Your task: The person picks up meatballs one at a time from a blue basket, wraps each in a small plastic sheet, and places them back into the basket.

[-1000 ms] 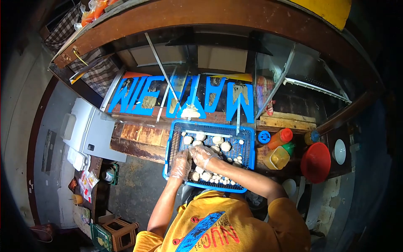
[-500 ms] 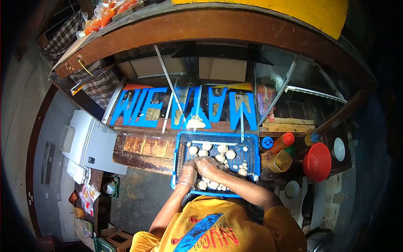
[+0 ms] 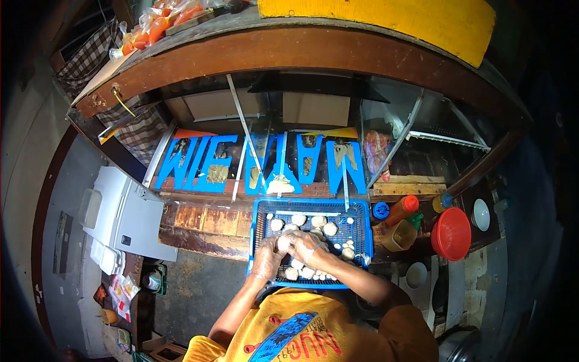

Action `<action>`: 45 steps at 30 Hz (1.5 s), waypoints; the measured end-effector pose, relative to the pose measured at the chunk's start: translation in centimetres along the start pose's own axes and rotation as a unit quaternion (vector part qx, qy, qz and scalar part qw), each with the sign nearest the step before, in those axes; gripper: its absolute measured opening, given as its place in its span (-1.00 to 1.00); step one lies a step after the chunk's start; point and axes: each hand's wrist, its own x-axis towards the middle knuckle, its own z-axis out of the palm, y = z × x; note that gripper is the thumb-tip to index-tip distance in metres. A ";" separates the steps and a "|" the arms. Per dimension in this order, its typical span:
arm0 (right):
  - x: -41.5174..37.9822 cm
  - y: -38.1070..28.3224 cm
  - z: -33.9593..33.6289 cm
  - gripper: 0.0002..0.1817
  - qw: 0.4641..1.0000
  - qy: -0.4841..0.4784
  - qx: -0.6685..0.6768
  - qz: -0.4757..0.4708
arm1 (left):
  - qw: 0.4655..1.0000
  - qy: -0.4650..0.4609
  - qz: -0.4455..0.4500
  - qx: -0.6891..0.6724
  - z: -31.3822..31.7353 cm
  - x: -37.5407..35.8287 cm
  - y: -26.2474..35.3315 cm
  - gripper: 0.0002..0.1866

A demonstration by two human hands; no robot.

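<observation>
A blue plastic basket holds several pale, round balls of different sizes. My left hand, in a clear plastic glove, is closed on a pale ball over the left part of the basket. My right hand, also gloved, meets it from the right, with its fingers closed on the same ball. Some balls behind and below the hands are partly hidden by them.
Right of the basket stand a red-orange bottle, a square tub, a red bowl and a white bowl. A glass-fronted wooden case rises beyond the basket. A white box is at left.
A pale ball now shows between my hands, which have shifted slightly. The whole view has moved a little, with the basket appearing lower.
</observation>
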 end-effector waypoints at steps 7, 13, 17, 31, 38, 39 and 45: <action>0.9 -1.9 -3.7 -0.64 0.998 0.052 0.037 0.006 | 0.991 0.046 0.106 -0.060 -2.1 0.8 2.4 -0.50; 3.0 -3.1 -6.5 -0.69 0.989 0.141 0.039 -0.013 | 0.977 0.086 0.182 -0.063 -2.6 4.0 3.1 -0.50; 4.5 -4.0 -8.6 -0.65 0.981 0.184 0.064 -0.010 | 0.974 0.093 0.202 -0.033 -4.1 6.3 5.1 -0.46; 10.0 -4.6 -13.5 -0.55 0.939 0.332 -0.058 -0.066 | 0.931 0.148 0.330 -0.040 -7.9 12.1 11.4 -0.42; 13.6 -4.8 -16.8 -0.51 0.914 0.378 -0.095 -0.110 | 0.912 0.155 0.372 -0.077 -9.7 15.3 14.2 -0.45; 14.2 -4.8 -17.2 -0.50 0.908 0.387 -0.099 -0.123 | 0.902 0.168 0.391 -0.073 -9.9 15.8 14.5 -0.44; 17.6 -4.3 -19.1 -0.46 0.883 0.419 -0.134 -0.165 | 0.854 0.228 0.465 -0.051 -11.0 19.2 15.8 -0.45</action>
